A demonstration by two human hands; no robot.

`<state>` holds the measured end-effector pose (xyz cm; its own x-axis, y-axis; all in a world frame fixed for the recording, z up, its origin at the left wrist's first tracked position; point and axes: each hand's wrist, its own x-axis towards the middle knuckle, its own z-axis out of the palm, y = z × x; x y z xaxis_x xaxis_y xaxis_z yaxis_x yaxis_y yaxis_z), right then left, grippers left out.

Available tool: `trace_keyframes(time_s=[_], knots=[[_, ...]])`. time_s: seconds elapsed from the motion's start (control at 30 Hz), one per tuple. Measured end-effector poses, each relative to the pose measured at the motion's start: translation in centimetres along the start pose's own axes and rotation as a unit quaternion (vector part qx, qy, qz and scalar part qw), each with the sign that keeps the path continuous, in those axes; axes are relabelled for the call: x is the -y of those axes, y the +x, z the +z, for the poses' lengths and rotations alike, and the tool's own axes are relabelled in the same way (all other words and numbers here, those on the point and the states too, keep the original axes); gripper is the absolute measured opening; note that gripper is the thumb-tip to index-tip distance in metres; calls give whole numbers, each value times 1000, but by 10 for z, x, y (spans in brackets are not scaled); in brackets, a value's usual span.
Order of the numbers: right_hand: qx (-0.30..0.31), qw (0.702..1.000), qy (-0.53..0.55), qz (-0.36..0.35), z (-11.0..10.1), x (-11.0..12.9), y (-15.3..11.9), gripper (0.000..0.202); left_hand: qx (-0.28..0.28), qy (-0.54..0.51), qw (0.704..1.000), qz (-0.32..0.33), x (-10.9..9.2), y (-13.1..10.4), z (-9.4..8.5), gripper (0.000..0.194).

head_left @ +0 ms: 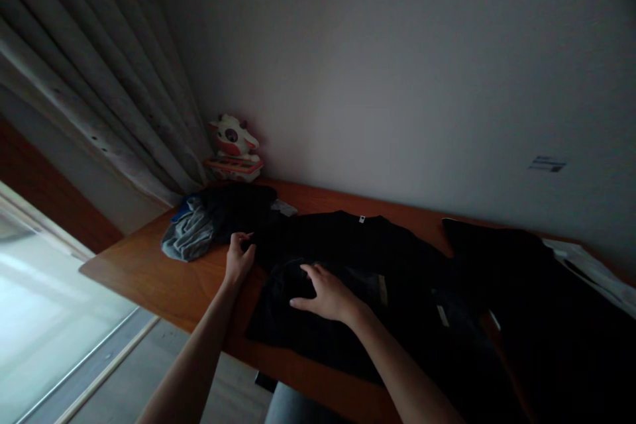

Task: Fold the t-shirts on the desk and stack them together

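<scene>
A black garment [342, 238] with a small white neck label lies spread on the wooden table [189, 291]. At its left end, my left hand [240, 258] pinches the edge of the dark fabric between thumb and fingers. My right hand [322, 291] is over the nearer dark cloth [308, 338], its thumb and fingers apart in a curve, with nothing visibly held. More black clothing [546, 331] covers the right side; its separate layers are hard to tell apart in the dim light.
A pile of dark cloth [238, 202] and grey cloth [189, 232] sits at the left. Behind it stands a cow-shaped toy [233, 146]. A curtain [99, 79] hangs at the left, and pale material [591, 271] lies at the right by the wall.
</scene>
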<state>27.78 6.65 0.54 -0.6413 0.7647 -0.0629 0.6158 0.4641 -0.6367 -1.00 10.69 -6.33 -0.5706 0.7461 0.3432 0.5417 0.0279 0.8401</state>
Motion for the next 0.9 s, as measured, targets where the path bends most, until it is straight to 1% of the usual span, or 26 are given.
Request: trace_keyframes(time_s=[0.07, 0.1, 0.17, 0.23, 0.27, 0.3, 0.33, 0.4, 0.43, 0.47, 0.5, 0.57, 0.6, 0.63, 0.67, 0.7, 0.73, 0.77, 0.8, 0.83, 0.87, 0.9], knots=[[37, 999, -7, -21, 4, 12, 0, 51, 16, -15, 1000, 15, -1, -2, -1, 33], [52, 998, -4, -39, 5, 17, -3, 45, 29, -21, 999, 25, -1, -2, -2, 37], [86, 993, 17, -73, 2, 24, -10, 41, 65, -27, 996, 54, -1, -3, -3, 41], [129, 986, 45, -93, -4, 25, -14, 40, 96, -20, 991, 89, -2, -4, -2, 40], [144, 983, 67, -92, -8, 23, -13, 42, 101, -14, 989, 108, -3, -5, -1, 39], [147, 981, 97, -86, -11, 19, -11, 44, 96, -8, 987, 128, -4, -6, 1, 38], [137, 979, 132, -77, -13, 13, -8, 45, 83, -2, 985, 150, -7, -8, 3, 36], [85, 974, 200, -61, -13, 0, 1, 44, 53, 5, 978, 202, -15, -13, 7, 35], [59, 971, 225, -59, -10, -8, 5, 43, 46, 5, 971, 233, -20, -16, 8, 36], [41, 967, 244, -60, -5, -15, 8, 44, 52, 5, 962, 268, -27, -20, 9, 37], [31, 962, 264, -60, 0, -22, 11, 45, 70, 6, 950, 306, -35, -24, 11, 38], [5, 945, 324, -45, 12, -35, 16, 51, 142, 14, 911, 388, -51, -34, 12, 42], [-29, 928, 371, -23, 17, -41, 18, 55, 189, 25, 885, 426, -59, -39, 12, 45], [-77, 901, 426, 8, 21, -47, 21, 59, 239, 44, 855, 458, -66, -45, 13, 49], [-134, 866, 479, 48, 24, -52, 23, 63, 283, 70, 826, 482, -71, -51, 12, 53], [-187, 825, 526, 89, 26, -56, 25, 68, 315, 101, 805, 493, -75, -58, 12, 57], [-227, 786, 561, 124, 27, -60, 27, 73, 332, 137, 794, 490, -77, -63, 11, 61], [-248, 760, 583, 147, 28, -64, 29, 78, 334, 173, 797, 472, -78, -69, 9, 64], [-256, 751, 589, 155, 28, -67, 29, 83, 324, 205, 811, 442, -77, -74, 7, 66], [-257, 758, 580, 149, 28, -69, 30, 88, 307, 231, 828, 409, -75, -77, 5, 67], [-260, 777, 558, 135, 29, -71, 30, 90, 291, 250, 843, 377, -72, -80, 2, 66], [-265, 801, 524, 116, 30, -73, 30, 90, 283, 263, 851, 357, -69, -81, -1, 61]])
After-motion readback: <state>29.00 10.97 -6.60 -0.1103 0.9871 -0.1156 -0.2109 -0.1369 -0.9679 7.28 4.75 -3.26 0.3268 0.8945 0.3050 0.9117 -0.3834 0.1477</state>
